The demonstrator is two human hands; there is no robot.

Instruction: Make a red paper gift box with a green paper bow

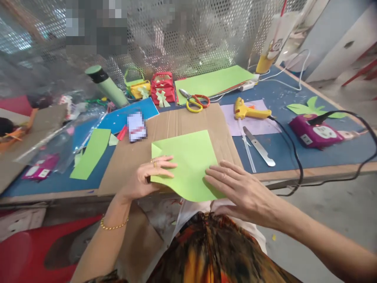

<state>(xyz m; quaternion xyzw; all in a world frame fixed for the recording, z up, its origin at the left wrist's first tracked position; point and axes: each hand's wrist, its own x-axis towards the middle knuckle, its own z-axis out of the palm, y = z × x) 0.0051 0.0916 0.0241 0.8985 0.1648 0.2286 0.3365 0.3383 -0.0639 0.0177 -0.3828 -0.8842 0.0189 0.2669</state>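
A light green sheet of craft paper (185,161) lies on brown cardboard, its near edge curving out over the table's front. My left hand (149,175) grips its left near corner, fingers on top and the thumb mostly hidden. A small crease shows at the far left corner. On the right side, my right hand (235,186) rests with fingers stretched flat on the sheet and the thumb apart below the near edge. Just beyond the sheet, the cardboard (176,122) shows bare. Scissors (196,102) with red and yellow handles lie at its far edge.
A yellow glue gun (250,110) lies on lilac paper (265,127), near a metal blade (259,147) and a clear glue stick (249,153). Its cord runs to a purple socket block (315,131). At left are a phone (137,126), green strip (91,153) and bottle (107,86).
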